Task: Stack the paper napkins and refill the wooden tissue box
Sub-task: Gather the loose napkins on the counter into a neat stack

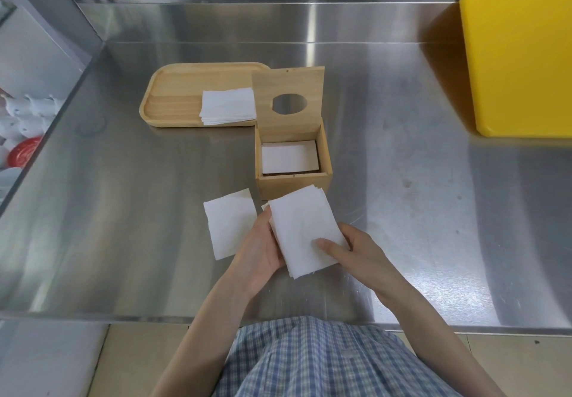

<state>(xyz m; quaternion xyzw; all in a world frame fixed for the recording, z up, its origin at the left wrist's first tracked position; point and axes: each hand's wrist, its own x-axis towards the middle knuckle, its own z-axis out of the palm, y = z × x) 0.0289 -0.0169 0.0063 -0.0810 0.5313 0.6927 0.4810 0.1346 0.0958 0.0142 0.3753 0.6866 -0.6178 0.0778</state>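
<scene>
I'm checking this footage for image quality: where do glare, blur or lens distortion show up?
Head view: bright streaks of glare run across the stainless steel counter, strongest at the back; wide-angle distortion bows its front edge and slants the yellow plastic board; the dark reflections on the steel back wall are smeared; the white paper napkin stack in the left hand and right hand stays reasonably sharp.

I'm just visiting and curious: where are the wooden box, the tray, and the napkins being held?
Box (292, 182): head view, front wall.
Tray (173, 99): head view, bare floor left of its napkins.
Held napkins (301, 223): head view, middle of the top sheet.
</scene>
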